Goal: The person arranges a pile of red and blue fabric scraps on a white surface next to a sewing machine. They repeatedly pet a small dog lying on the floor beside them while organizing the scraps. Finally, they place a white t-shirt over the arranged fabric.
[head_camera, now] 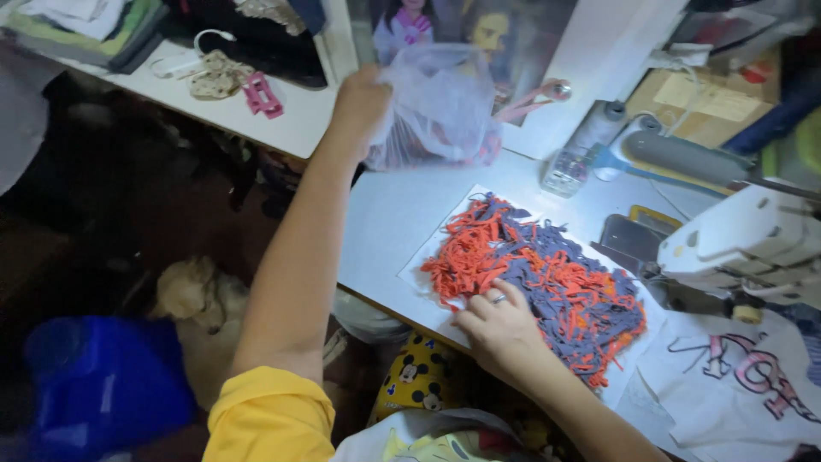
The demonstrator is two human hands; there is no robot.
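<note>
Orange and grey-purple fabric scraps [539, 278] lay heaped on a white sheet [432, 248] on the pale table [385, 214], and the single head view showed both hands at work around them. The heap ran long from upper left to lower right, its near edge just under the right hand [500, 329]. That hand lay flat and released on the heap's lower edge, fingers [492, 299] spread over the strips, a ring on one of them, pinching nothing that could be seen.

The left hand [359, 103] reached well away, up and to the left of the heap, and was clenched on the gathered neck of a thin, translucent plastic bag [440, 107]. The bag hung or rested at the table's far edge, beyond the heap's upper end. What it held could not be told through the film; a pinkish tint showed near its bottom. So the right hand was the nearer to the scraps, touching them, while the bag stood apart from them across bare table.

A white sewing machine [744, 244] stood at the right, beside the heap's lower end, with printed white cloth [735, 376] below it. A spool of thread [599, 124] stood behind, near the bag. A pink hair clip [261, 94] lay on the white shelf to the left.
</note>
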